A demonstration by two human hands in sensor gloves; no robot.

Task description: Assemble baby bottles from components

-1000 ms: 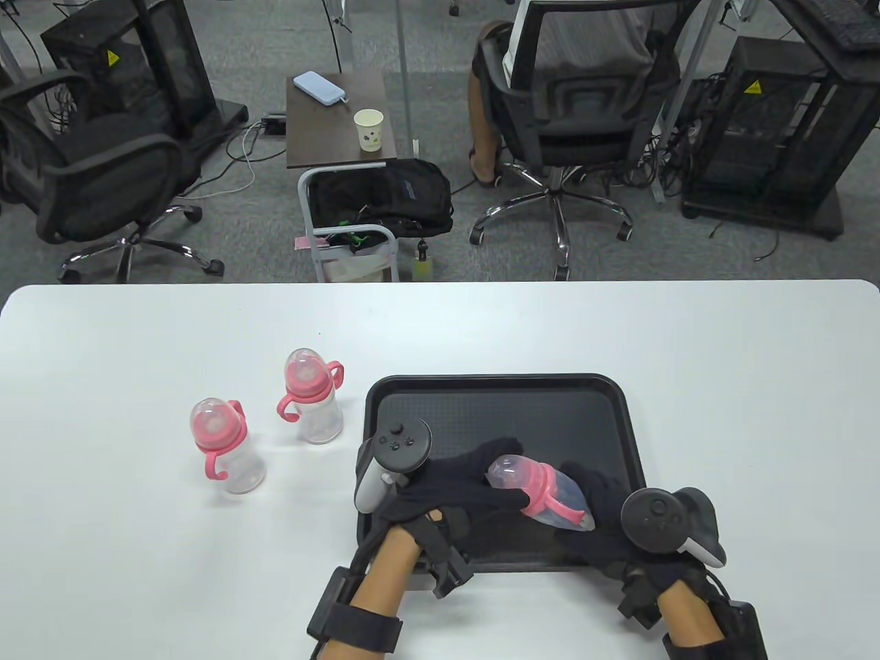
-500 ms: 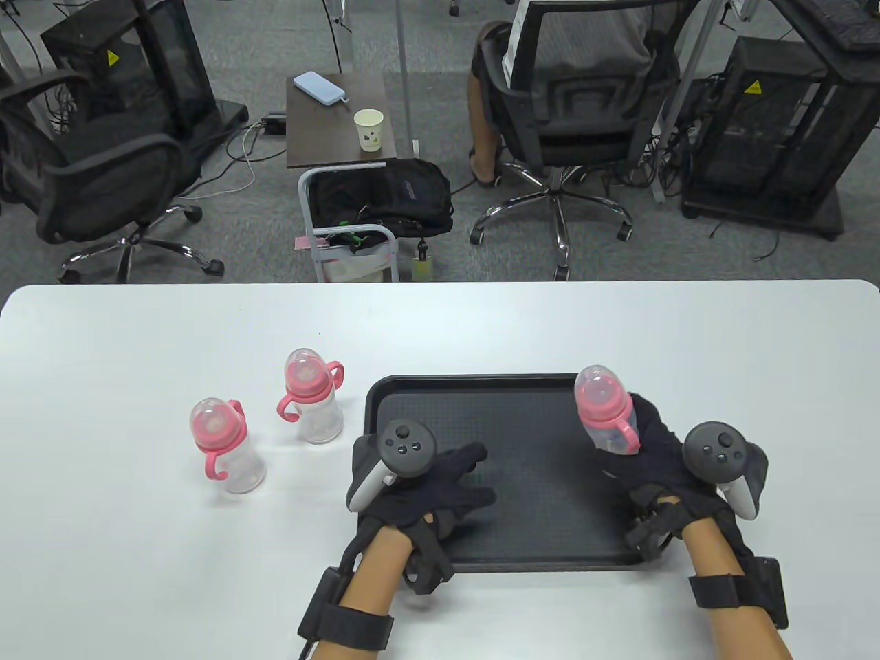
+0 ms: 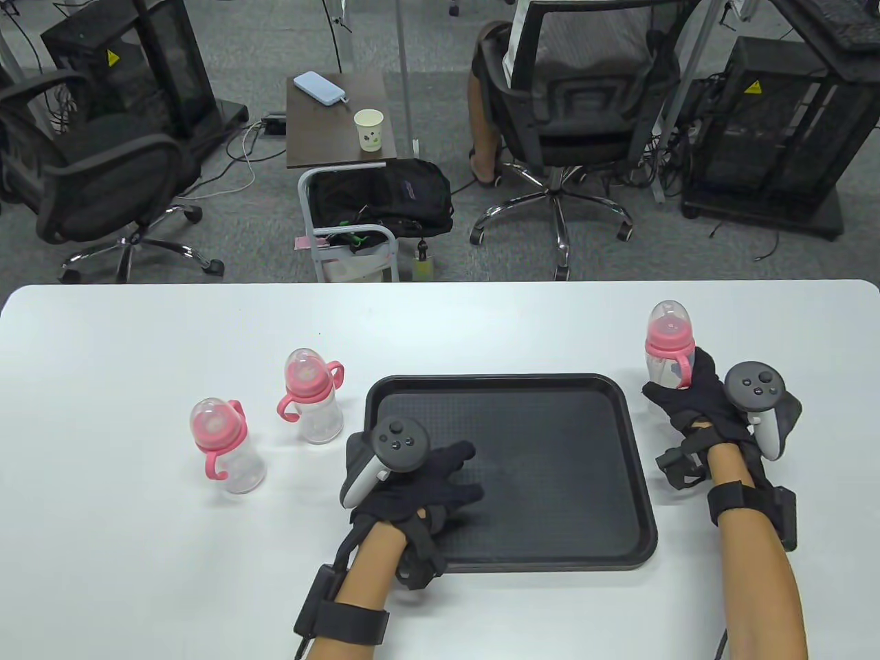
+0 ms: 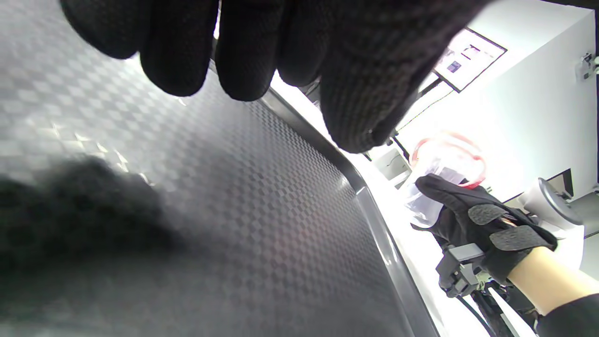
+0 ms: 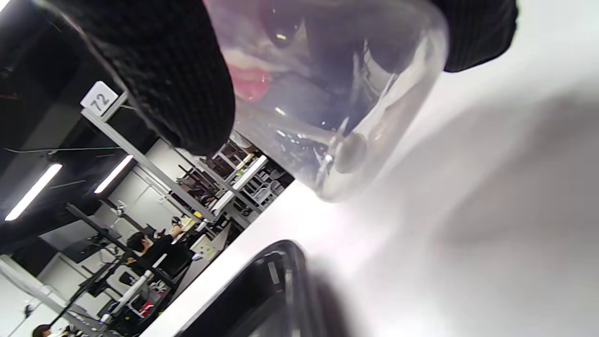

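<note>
My right hand (image 3: 694, 399) grips an assembled baby bottle (image 3: 668, 344) with a pink collar, pink handles and a clear cap. It holds the bottle upright over the white table, right of the black tray (image 3: 632, 495). In the right wrist view the clear bottle base (image 5: 337, 121) hangs just above the table between my gloved fingers (image 5: 154, 84). My left hand (image 3: 440, 474) lies open and empty over the tray's left part. The left wrist view shows its fingertips (image 4: 360, 93) above the tray floor (image 4: 224, 224), and the held bottle (image 4: 440, 173) beyond the rim.
Two more assembled bottles (image 3: 223, 443) (image 3: 313, 402) stand on the table left of the tray. The table's far edge runs across the table view, with office chairs (image 3: 570, 130) and a small side table (image 3: 337, 120) behind it.
My right hand lifted the bottle off the tray, turned it upright and carried it right and away to beyond the tray's right edge. My left hand let go and stayed over the tray.
</note>
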